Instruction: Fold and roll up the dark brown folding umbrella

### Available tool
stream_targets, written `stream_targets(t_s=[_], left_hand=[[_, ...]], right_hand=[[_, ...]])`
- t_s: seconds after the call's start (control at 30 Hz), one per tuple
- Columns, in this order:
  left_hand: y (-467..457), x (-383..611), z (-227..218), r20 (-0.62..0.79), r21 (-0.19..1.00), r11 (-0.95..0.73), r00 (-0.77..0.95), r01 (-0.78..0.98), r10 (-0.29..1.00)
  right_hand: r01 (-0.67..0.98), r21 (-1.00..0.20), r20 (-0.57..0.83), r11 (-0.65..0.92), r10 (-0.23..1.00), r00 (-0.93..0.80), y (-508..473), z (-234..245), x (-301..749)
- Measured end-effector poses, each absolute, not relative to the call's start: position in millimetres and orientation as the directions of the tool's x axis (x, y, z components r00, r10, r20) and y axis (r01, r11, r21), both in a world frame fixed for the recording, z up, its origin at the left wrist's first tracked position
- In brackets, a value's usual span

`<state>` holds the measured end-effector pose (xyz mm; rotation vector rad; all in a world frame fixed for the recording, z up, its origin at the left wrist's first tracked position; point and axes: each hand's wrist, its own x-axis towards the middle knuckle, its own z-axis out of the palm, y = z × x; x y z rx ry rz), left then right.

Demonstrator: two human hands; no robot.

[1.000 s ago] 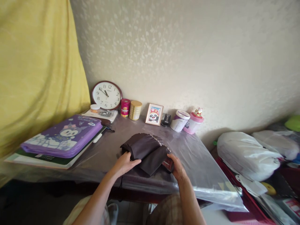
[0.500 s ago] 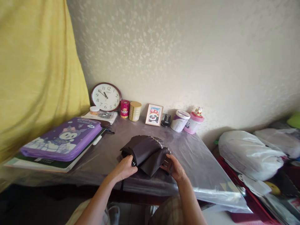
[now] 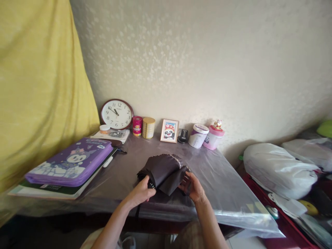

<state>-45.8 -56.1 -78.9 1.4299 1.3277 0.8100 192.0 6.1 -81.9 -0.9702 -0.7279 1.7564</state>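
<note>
A dark brown folded umbrella (image 3: 164, 171), its cloth bunched in pleats, lies near the front of a table covered in clear plastic (image 3: 225, 193). My left hand (image 3: 141, 193) grips its near left end, fingers curled round the cloth and a black part at its end. My right hand (image 3: 193, 186) holds the right end, fingers closed on the fabric edge and the ribs there.
A purple cartoon case (image 3: 71, 162) lies on books at the left. Along the wall stand a round clock (image 3: 116, 113), a red tin (image 3: 137, 126), a gold tin (image 3: 148, 127), a panda picture frame (image 3: 169, 131), and two tubs (image 3: 198, 136). White plastic bags (image 3: 277, 169) pile up at the right; a yellow curtain (image 3: 38, 93) hangs left.
Both hands have kept their hold while the umbrella cloth got rolled tighter and lifted slightly. My left thumb shifted up along the folds, and the camera tilted a little upward.
</note>
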Motion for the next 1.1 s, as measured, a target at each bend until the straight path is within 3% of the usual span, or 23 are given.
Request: stream_targets(t_s=[0.1, 0.23, 0.4, 0.5, 0.93, 1.03, 1.1], left_hand=[[-53.6, -39.4, -82.5, 0.013, 0.827, -0.073, 0.111, 0.557, 0.994], [-52.5, -29.3, -90.1, 0.091, 0.583, -0.132, 0.098, 0.802, 0.991], [-60.7, -19.5, -91.1, 0.138, 0.346, -0.255, 0.22, 0.903, 0.966], [-66.7, -15.0, -86.4, 0.187, 0.269, -0.316, 0.272, 0.91, 0.944], [-88.4, 8.0, -77.6, 0.315, 0.214, -0.411, 0.335, 0.886, 0.888], [-90.3, 11.9, -80.0, 0.298, 0.311, -0.422, 0.334, 0.852, 0.894], [-89.5, 14.0, -81.5, 0.291, 0.474, -0.404, 0.294, 0.782, 0.91]], right_hand=[[-0.523, -0.758, -0.311, -0.389, 0.921, -0.234, 6.4, -81.5, 190.6], [-0.601, -0.679, -0.341, -0.421, 0.907, -0.249, 6.9, -80.6, 186.6], [-0.612, -0.666, -0.369, -0.427, 0.901, -0.227, 8.2, -82.2, 183.2], [-0.618, -0.659, -0.403, -0.429, 0.895, -0.193, 9.5, -84.5, 182.8], [-0.534, -0.787, -0.375, -0.308, 0.927, 0.017, 9.9, -85.9, 171.6], [-0.571, -0.742, -0.403, -0.35, 0.914, -0.036, 12.4, -84.6, 171.3], [-0.596, -0.72, -0.424, -0.355, 0.905, -0.026, 13.4, -82.9, 171.3]])
